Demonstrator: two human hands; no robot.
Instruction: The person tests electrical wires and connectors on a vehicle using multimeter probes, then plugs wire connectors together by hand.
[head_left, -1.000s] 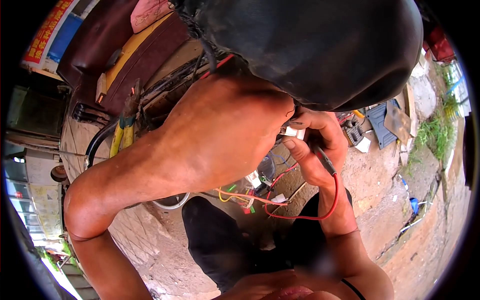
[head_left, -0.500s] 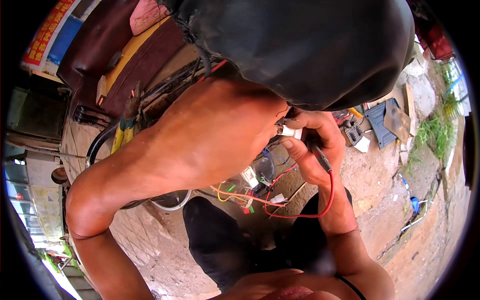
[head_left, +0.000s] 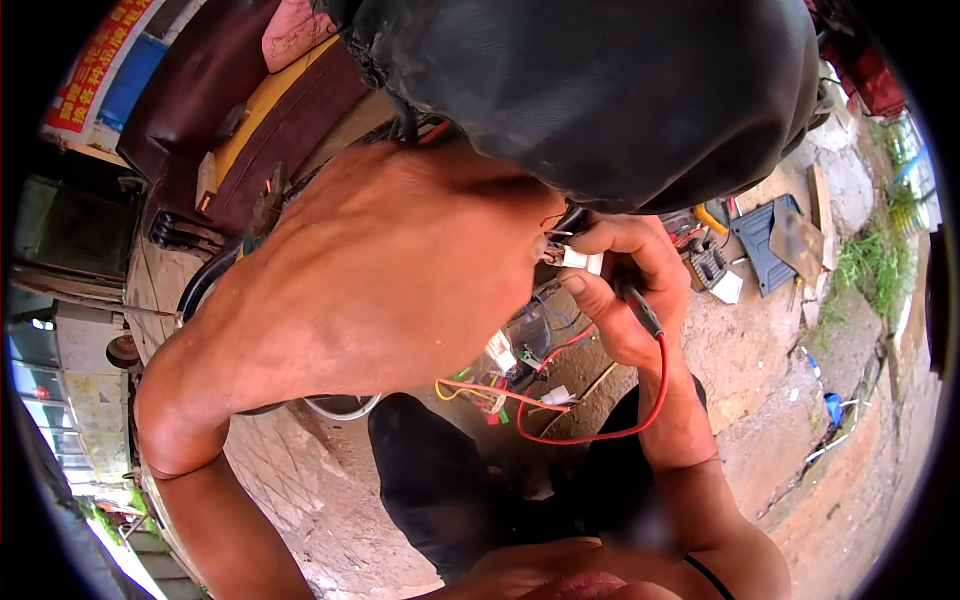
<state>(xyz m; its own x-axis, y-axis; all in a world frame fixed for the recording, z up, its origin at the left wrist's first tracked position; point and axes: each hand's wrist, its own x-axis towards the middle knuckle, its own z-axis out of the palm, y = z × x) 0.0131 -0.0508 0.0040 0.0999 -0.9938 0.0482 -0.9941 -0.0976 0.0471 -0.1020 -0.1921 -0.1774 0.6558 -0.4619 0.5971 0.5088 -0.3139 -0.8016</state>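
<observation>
White connector (head_left: 583, 262): one, small, blocky, wires at its left end, below the black cover's (head_left: 600, 100) lower edge. Right hand (head_left: 645, 265): thumb and finger grip clamped on it; red-cabled probe (head_left: 644, 311) alongside. Left hand (head_left: 470, 235): close by, fingers mostly hidden, grip cannot be told. Open ground (head_left: 750, 410): to the right.

Three white connectors (head_left: 583, 261), two arms (head_left: 340, 300), one probe (head_left: 642, 308)

White connectors: three in sight, one in the right hand (head_left: 632, 285), two nearer the knees (head_left: 430, 465). Knees: two. Probe: one, with one red cable (head_left: 662, 390). Far left: one maroon seat (head_left: 180, 90), one pink cushion (head_left: 297, 35), one red sign (head_left: 95, 65). Right: one dark tray (head_left: 765, 255). Loose wires (head_left: 500, 392): several, too tangled to count.
</observation>
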